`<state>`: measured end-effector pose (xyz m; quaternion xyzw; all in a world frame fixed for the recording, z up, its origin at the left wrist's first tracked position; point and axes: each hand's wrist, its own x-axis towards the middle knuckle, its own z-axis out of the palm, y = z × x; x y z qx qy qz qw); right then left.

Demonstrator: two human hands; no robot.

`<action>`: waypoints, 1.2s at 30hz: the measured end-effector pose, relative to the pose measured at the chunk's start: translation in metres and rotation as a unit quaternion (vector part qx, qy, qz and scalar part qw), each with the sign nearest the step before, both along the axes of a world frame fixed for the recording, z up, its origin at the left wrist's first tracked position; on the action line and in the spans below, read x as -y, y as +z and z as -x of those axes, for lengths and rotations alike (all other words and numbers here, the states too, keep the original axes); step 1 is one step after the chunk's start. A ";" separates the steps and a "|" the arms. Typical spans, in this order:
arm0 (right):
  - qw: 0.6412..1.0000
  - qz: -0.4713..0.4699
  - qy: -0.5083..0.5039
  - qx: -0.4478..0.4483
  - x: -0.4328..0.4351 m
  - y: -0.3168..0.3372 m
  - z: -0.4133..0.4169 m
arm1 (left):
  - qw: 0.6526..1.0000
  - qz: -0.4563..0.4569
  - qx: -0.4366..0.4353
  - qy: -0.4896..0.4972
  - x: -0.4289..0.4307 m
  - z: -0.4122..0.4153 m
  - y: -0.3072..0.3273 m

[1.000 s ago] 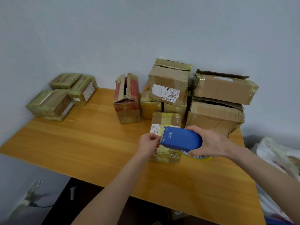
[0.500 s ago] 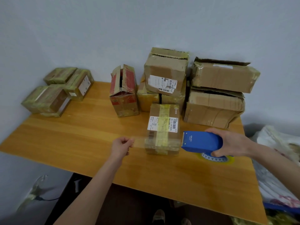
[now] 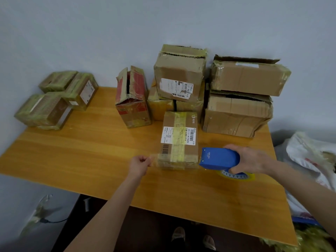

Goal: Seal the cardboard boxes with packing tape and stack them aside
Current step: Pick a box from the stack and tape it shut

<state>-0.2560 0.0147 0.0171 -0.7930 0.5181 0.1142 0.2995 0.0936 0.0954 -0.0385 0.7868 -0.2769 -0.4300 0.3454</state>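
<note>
Orange-brown wooden table (image 3: 72,160) stands against a pale grey wall, and both my hands work over its near right part. My left hand (image 3: 139,165) pinches the free end of a strip of clear packing tape (image 3: 154,159) between thumb and curled fingers, just beside the left face of the small brown cardboard box (image 3: 179,140). My right hand (image 3: 249,160) is wrapped round the blue plastic tape dispenser (image 3: 219,158), just beside the box's right face, with the yellowish tape roll (image 3: 236,176) showing beneath it. The strip runs from my left hand along the box's near edge to the dispenser; whether it touches the cardboard I cannot tell.

Behind the small box, the red-and-brown carton (image 3: 132,99) stands upright with its top flaps ajar over a dark gap, its contents hidden. Two large brown boxes (image 3: 241,99) are stacked at the right rear, their flaps loose.

The small box lies flat with closed flaps, a white barcoded shipping label on top and a yellowed tape band running lengthways over it. A cluster of small boxes wrapped in greenish tape (image 3: 54,100) sits at the far left corner.
</note>
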 end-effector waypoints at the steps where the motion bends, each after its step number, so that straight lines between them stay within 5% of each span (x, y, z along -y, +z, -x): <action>1: 1.000 -0.004 0.000 -0.002 -0.001 -0.003 -0.001 | 1.000 -0.008 0.005 -0.003 0.001 0.000 -0.003; 8: 0.999 -0.041 -0.025 0.003 -0.001 -0.014 -0.003 | 0.998 -0.019 0.027 -0.053 0.003 0.005 -0.014; 14: 0.998 -0.041 -0.045 0.019 -0.007 -0.016 -0.004 | 0.919 -0.110 0.314 -0.212 0.005 -0.016 -0.006; 18: 0.998 -0.024 -0.047 0.034 -0.015 -0.023 -0.010 | 0.887 0.117 0.402 -0.195 0.003 0.015 0.012; 21: 0.999 -0.008 -0.035 0.035 -0.020 -0.025 -0.012 | 0.817 0.225 0.410 -0.338 -0.001 0.064 0.022; 24: 0.999 0.011 -0.021 0.029 -0.022 -0.022 -0.007 | 0.747 0.126 0.438 -0.485 -0.005 0.089 0.008; 27: 1.000 0.023 0.003 0.014 -0.023 -0.020 -0.001 | 0.704 0.075 0.487 -0.512 -0.008 0.087 -0.006; 36: 1.000 -0.009 -0.002 0.026 -0.025 -0.012 0.033 | 0.694 0.062 0.488 -0.526 -0.005 0.081 -0.006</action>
